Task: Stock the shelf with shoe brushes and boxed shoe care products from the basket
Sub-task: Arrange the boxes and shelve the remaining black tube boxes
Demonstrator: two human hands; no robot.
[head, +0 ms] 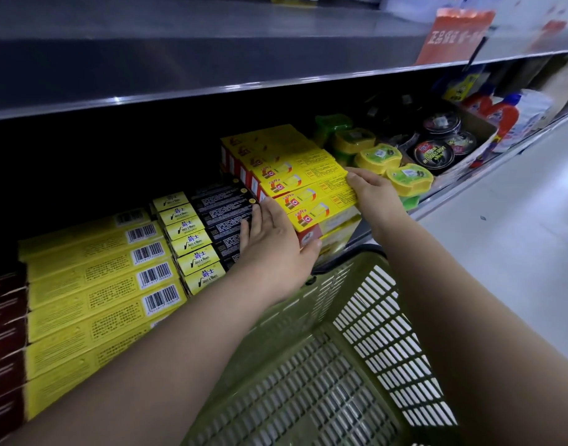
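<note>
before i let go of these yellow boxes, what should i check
1. Left hand lies flat against the left side of the yellow boxes: ok.
2. Right hand pinches their right end, thumb on top: ok.
3. Front box sits fully on the shelf, not over its edge: cannot tell, the hands cover it.
4. Black boxes under the left fingers lie in line: ok.
5. Yellow-lidded tubs next to the right hand sit level: ok.
6. Stock left in the basket: none in the part shown, and the near end is out of frame: cannot tell.
</note>
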